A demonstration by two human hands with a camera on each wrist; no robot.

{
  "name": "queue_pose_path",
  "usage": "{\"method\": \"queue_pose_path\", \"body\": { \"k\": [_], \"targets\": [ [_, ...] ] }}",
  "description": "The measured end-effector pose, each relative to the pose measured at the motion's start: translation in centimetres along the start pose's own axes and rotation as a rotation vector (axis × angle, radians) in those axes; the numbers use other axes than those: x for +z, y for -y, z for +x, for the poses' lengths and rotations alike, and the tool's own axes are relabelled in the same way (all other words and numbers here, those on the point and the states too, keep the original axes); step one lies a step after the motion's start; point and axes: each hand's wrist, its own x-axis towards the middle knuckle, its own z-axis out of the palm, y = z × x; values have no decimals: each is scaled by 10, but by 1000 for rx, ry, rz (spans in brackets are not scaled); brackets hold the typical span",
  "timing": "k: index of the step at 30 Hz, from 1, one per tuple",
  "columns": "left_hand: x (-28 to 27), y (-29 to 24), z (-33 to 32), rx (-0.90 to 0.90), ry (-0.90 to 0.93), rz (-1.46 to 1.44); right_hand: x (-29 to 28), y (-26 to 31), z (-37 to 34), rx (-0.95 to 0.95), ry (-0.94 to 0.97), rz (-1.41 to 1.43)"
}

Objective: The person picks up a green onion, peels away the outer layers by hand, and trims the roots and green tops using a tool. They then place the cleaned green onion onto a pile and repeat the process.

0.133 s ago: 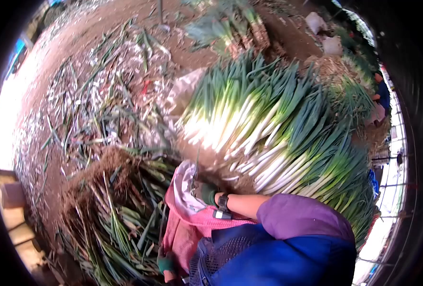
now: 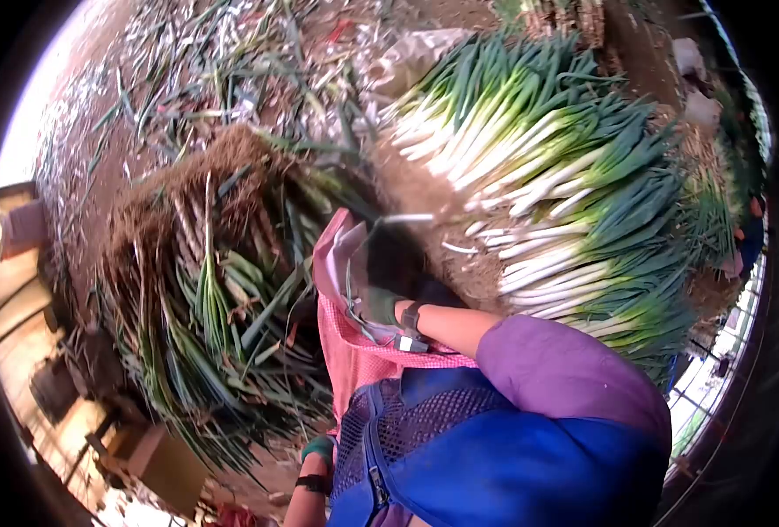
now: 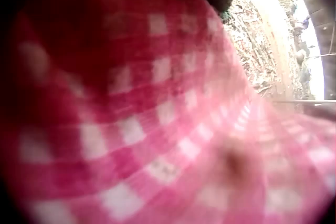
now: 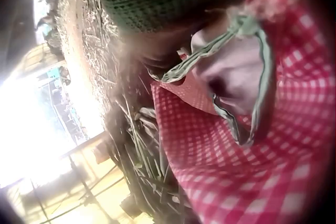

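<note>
In the head view, my right hand [image 2: 379,307], in a dark green glove, is at the upper edge of a pink-and-white checked cloth [image 2: 341,338] across my front. Its fingertips are hidden; the right wrist view shows the glove above pale pink lining [image 4: 236,85] and a knotted green trim [image 4: 244,27]. Lower down, my left hand [image 2: 319,446], also green-gloved, is beside the same cloth's lower side, its fingers mostly hidden. Checked cloth [image 3: 173,108] fills most of the left wrist view. I cannot tell whether either hand grips the cloth.
A heap of untrimmed leeks [image 2: 223,272] with brown roots lies to the left. Cleaned leeks with white stems [image 2: 530,193] are spread at the right. Leaf scraps [image 2: 231,70] cover the ground beyond, near a crumpled pale sack [image 2: 420,57]. A box [image 2: 165,465] stands at lower left.
The head view has tilted down, so the leek piles sit higher in it. More of my left wrist and its band shows; my right hand stays by the cloth's upper edge.
</note>
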Motion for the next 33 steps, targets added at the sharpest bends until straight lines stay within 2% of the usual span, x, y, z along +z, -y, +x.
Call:
{"method": "queue_pose_path", "body": {
  "k": [1,3,5,6,9,11,12,13,15,17,18,19,20,21,22,23,24,25,27,28,30,31,32,33],
  "targets": [
    [15,-20,-27,48,120,-92,-12,22,-16,370,145,714],
    [38,-34,-61,100,268,-206,50,56,-15,405,158,433],
    [40,-42,-69,130,319,-274,85,56,-29,430,87,309],
    [34,-41,-68,138,326,-293,113,36,-32,307,263,156],
    [17,-36,-57,173,355,-313,121,-14,-43,8,625,-40],
    [2,-30,-46,204,361,-302,146,-52,-36,-12,294,12],
    [-7,-27,-39,220,365,-295,136,-65,-30,-173,-29,58],
    [-17,-25,-31,244,370,-282,128,-76,-19,-180,-177,154],
    [-44,-15,-13,296,351,-238,133,-102,11,350,-185,868],
    [-91,-3,22,431,274,-101,136,-130,30,271,-288,-26],
    [-120,4,43,546,189,13,101,-123,20,128,-165,-677],
    [-147,9,67,665,62,116,107,-137,21,135,-100,-766],
    [-172,13,89,760,-72,177,133,-149,21,245,-165,-668],
    [-194,11,119,814,-200,161,134,-151,18,451,-242,-71],
    [-208,4,155,777,-316,-71,95,-131,-1,797,-344,492],
    [-221,-2,191,764,-436,-311,128,-125,-3,805,-346,561],
    [-234,-11,218,716,-545,-562,129,-120,-10,762,-354,479],
    [-287,-81,168,484,-612,-174,127,-120,-12,789,-374,546],
    [-291,-86,220,506,-656,-39,128,-120,-14,876,-454,700],
    [-290,-88,251,554,-604,-63,128,-123,-13,883,-445,596],
    [-282,-85,298,634,-564,-163,98,-129,-7,907,-508,815],
    [-279,-88,312,588,-535,-81,93,-133,-4,917,-537,927],
    [-266,-65,353,597,-481,-95,98,-144,14,1016,-594,1230],
    [-242,-27,411,604,-429,-112,107,-160,24,1033,-689,1371]
  ]
}}
